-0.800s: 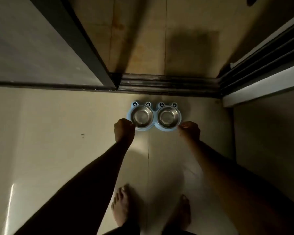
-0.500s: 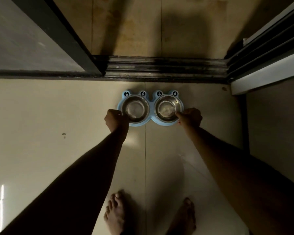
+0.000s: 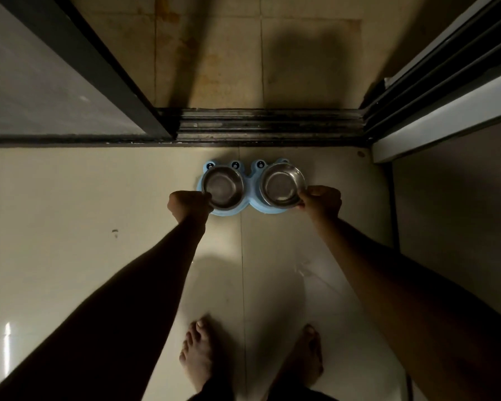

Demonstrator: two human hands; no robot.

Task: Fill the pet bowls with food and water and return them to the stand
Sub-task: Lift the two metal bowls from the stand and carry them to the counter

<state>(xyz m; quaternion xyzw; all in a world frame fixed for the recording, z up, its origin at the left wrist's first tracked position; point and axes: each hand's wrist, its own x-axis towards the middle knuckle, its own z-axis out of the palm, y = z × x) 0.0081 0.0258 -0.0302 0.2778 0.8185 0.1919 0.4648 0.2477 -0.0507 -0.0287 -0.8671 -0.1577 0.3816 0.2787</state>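
Note:
A light blue double stand (image 3: 250, 186) with cartoon eyes sits on the pale floor just before the sliding-door track. Two empty steel bowls are over it. My left hand (image 3: 187, 205) pinches the near-left rim of the left bowl (image 3: 223, 187). My right hand (image 3: 320, 201) grips the near-right rim of the right bowl (image 3: 282, 185), which is tilted and partly raised out of its ring. The left bowl also looks a little lifted at its near edge.
A dark sliding-door track (image 3: 268, 124) runs across behind the stand, with a glass door panel (image 3: 55, 82) at the left and a door frame (image 3: 446, 82) at the right. My bare feet (image 3: 198, 360) stand on the tiled floor below.
Both hands have closed on the bowl rims and the bowls have risen from the stand, the right one tilting up. The camera has leaned closer.

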